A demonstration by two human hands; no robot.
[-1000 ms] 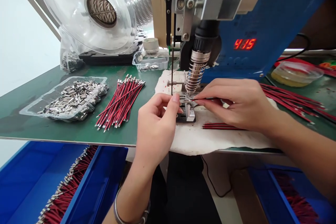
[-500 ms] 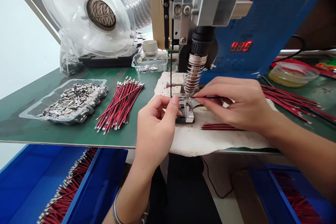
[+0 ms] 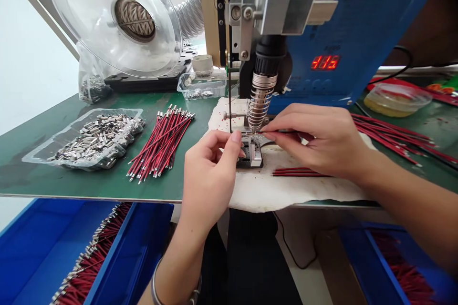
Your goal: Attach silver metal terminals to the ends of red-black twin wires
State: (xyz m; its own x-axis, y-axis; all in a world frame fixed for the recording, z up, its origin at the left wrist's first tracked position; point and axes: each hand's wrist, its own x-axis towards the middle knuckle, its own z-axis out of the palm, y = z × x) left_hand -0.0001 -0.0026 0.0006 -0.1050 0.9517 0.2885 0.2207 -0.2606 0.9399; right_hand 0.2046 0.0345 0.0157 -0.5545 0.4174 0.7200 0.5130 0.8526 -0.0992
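My right hand point(image 3: 318, 138) pinches a thin red-and-black wire point(image 3: 282, 132) between thumb and fingertips. The wire's end reaches leftward under the tip of a soldering iron with a coiled spring sleeve point(image 3: 263, 97). Below that tip sits a small metal fixture point(image 3: 255, 156) on a dark base. At its left side, my left hand point(image 3: 213, 171) is closed, thumb against forefinger; whatever is between them is hidden by the fingers. Several red-and-black wires point(image 3: 293, 172) lie on a white cloth point(image 3: 265, 195) beneath my right hand.
On the green table point(image 3: 89, 186), a clear tray point(image 3: 36, 155) holds small metal caps, beside a pile of capped wires point(image 3: 161, 145). More wires point(image 3: 390, 138) lie at right. The blue machine point(image 3: 339, 24) stands behind. Blue bins point(image 3: 118, 257) of wires sit below the table edge.
The whole view has shifted slightly. Both hands keep their places at the fixture, and the wire stays in my right fingers. The red digits on the machine's display look different.
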